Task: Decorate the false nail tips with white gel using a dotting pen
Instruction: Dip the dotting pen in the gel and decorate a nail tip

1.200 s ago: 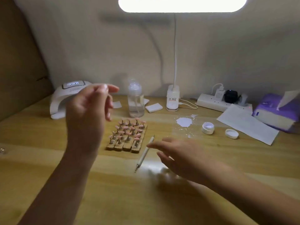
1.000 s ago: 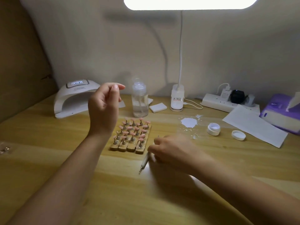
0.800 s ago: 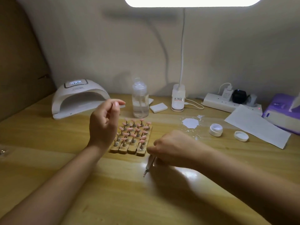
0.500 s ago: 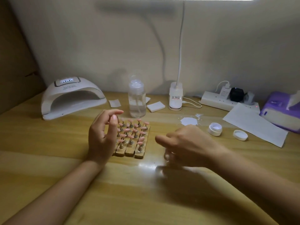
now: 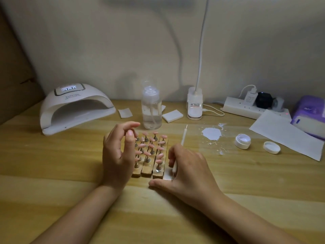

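My right hand (image 5: 189, 169) pinches the dotting pen (image 5: 182, 140), tip pointing to 12 o'clock. My left hand (image 5: 117, 152) is loosely spread beside the pink nail tips (image 5: 151, 149). The white gel jar (image 5: 242, 141) sits at 2 o'clock.

My left hand (image 5: 117, 156) covers the left columns of the nail tip stand (image 5: 149, 170), so those tips go unseen. My right hand (image 5: 189, 170) hides the middle of the dotting pen (image 5: 183, 137); its lower tip is perhaps on the wood. The purple tissue pack (image 5: 311, 115) is cut off at the frame's right edge.
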Demonstrator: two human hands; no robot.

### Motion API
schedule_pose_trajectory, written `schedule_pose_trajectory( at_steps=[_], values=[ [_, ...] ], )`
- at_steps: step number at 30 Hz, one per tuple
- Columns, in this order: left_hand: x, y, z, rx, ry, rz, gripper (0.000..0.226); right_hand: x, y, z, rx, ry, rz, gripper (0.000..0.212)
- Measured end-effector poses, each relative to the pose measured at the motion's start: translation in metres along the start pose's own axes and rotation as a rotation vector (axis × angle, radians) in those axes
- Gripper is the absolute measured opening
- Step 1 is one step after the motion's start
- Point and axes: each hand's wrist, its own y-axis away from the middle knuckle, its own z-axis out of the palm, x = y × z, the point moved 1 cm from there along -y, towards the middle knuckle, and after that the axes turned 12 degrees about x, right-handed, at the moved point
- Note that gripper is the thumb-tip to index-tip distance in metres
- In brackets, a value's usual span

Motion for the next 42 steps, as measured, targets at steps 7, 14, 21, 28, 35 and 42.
schedule_pose_trajectory(
  at_steps=[7,14,21,28,35,42],
  values=[
    [-0.001,-0.001,-0.001,0.007,0.017,-0.044,0.021,0.009,0.0,-0.008,0.039,0.024,0.023,0.035],
    [-0.002,-0.002,-0.001,0.008,0.041,-0.068,0.02,0.034,-0.002,-0.023,0.085,0.039,0.16,0.033],
    [0.001,0.0,-0.003,-0.014,0.034,-0.028,0.022,0.038,-0.008,-0.028,0.036,0.038,0.159,0.028],
    [0.02,0.005,0.001,-0.096,-0.09,0.349,0.023,0.068,0.012,-0.074,-0.098,0.002,0.157,0.029],
    [0.055,0.03,0.033,-0.466,-0.003,0.53,0.037,0.093,0.029,-0.101,-0.116,-0.049,0.118,0.029],
    [0.073,0.041,0.076,-0.709,-0.132,0.225,0.064,0.107,0.039,-0.1,-0.031,-0.198,0.185,0.033]
  ],
)
